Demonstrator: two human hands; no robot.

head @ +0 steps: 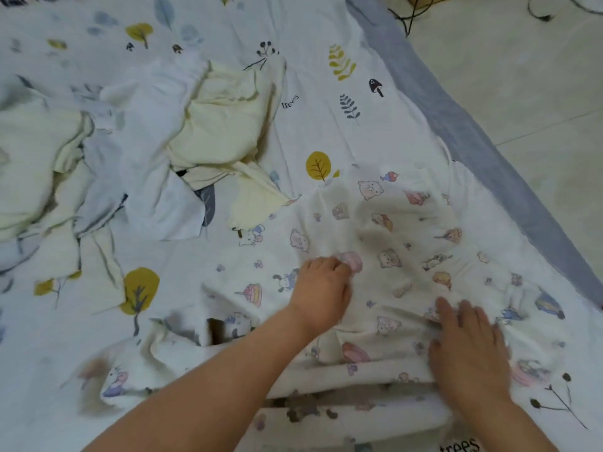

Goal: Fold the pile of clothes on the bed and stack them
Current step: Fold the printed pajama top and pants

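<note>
Clothes lie in two places on the leaf-print bed sheet (pixel 326 102): a cartoon-print garment (pixel 401 230) spread across the lower right of the frame under your hands, and a crumpled pile of pale yellow and white pieces (pixel 208 125) in the upper left. Your left hand (pixel 323 288) has its fingers curled, bunching a fold of the cartoon-print garment near its middle. Your right hand (pixel 470 347) lies with fingers straight, pressing flat on the same garment at lower right.
</note>
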